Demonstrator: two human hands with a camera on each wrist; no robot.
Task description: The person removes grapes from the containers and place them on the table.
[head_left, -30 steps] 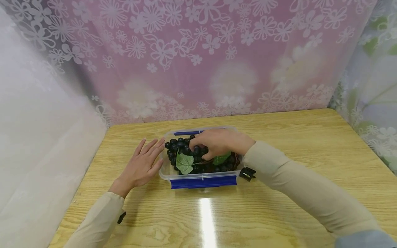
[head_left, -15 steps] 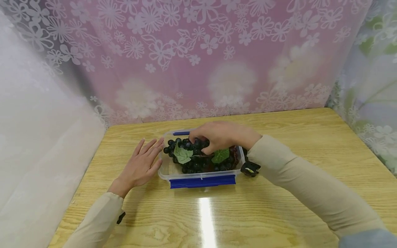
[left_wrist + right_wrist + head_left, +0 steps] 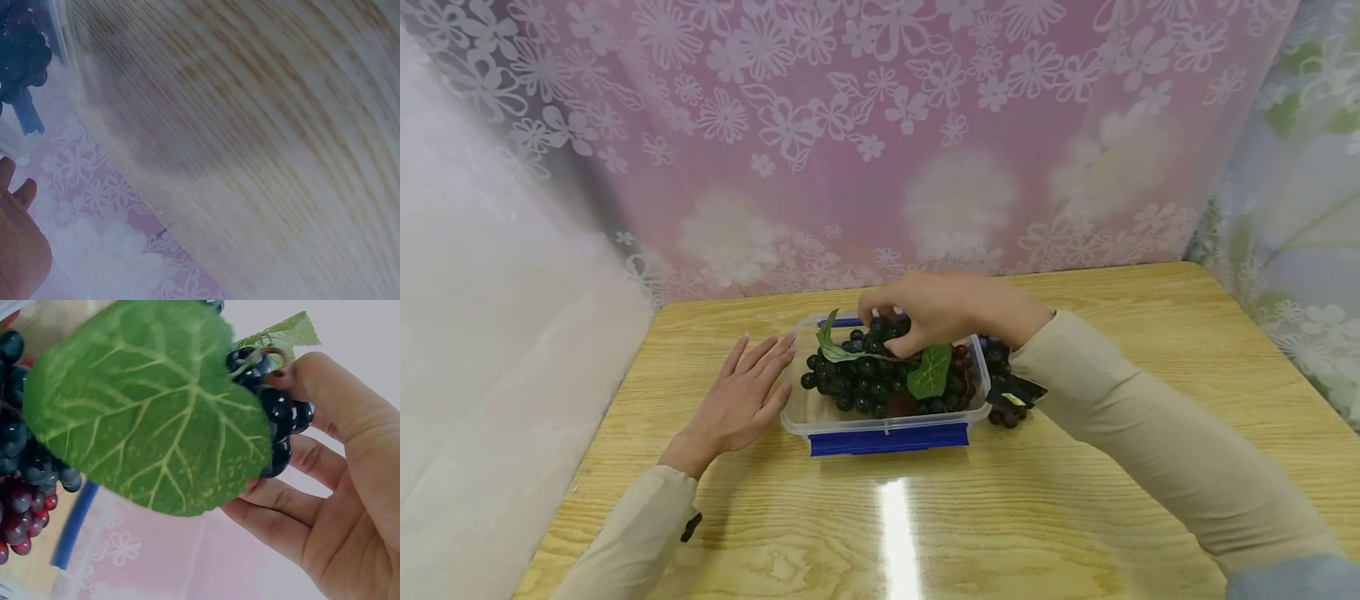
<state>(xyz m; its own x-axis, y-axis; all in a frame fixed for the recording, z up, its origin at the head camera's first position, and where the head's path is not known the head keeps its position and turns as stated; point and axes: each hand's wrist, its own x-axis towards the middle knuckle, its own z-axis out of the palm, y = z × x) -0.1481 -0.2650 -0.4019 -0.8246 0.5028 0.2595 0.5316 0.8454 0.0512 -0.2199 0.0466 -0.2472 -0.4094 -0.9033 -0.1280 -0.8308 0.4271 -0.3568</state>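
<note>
Head view: round, seemingly plastic grapes (image 3: 880,387)

A home-like corner is shown, set up for filming. A shiny wooden table (image 3: 1075,467) is closed in on three sides by thin flowered curtains (image 3: 880,142). A clear food box (image 3: 880,421) of grapes (image 3: 872,387) is seen on it.
</note>
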